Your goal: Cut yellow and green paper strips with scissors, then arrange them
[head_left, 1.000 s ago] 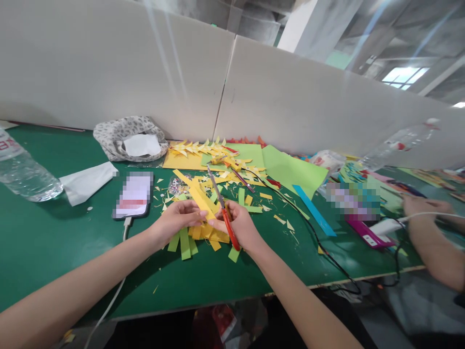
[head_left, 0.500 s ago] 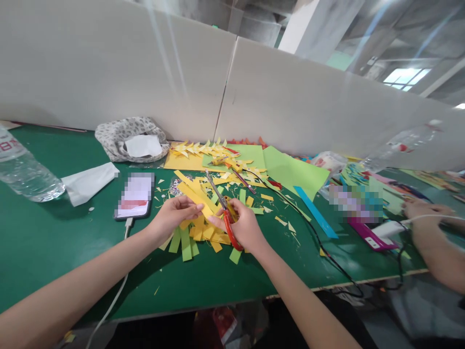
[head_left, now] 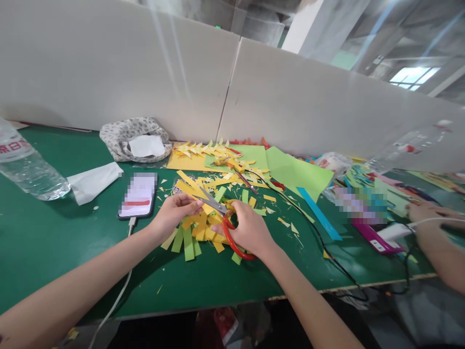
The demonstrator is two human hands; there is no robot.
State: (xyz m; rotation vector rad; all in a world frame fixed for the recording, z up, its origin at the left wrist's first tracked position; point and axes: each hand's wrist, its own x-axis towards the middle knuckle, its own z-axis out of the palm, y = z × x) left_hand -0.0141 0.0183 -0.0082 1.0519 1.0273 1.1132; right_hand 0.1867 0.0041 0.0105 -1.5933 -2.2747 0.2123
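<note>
My left hand (head_left: 178,213) is closed on a yellow paper strip (head_left: 188,185), pinched between thumb and fingers. In my right hand (head_left: 247,225) are red-handled scissors (head_left: 232,236), their blades pointing left across the yellow strip, close to my left fingertips. Whether the blades are cutting into the paper I cannot tell. Below both hands lies a pile of yellow paper strips (head_left: 201,228) mixed with green paper strips (head_left: 188,245). Just beyond sits a yellow glue gun (head_left: 232,164) with a black cord, near yellow pointed paper pieces (head_left: 196,149).
A phone (head_left: 138,196) on a white cable and a water bottle (head_left: 29,165) stand left. Behind are a patterned cloth pouch (head_left: 119,140) and green sheets (head_left: 294,169). A blue strip (head_left: 319,213) lies right; farther right is another person's hand (head_left: 423,215).
The scissors have turned from pointing up and away to lying across the yellow strip, blades leftward. My left hand still holds the strip in nearly the same place.
</note>
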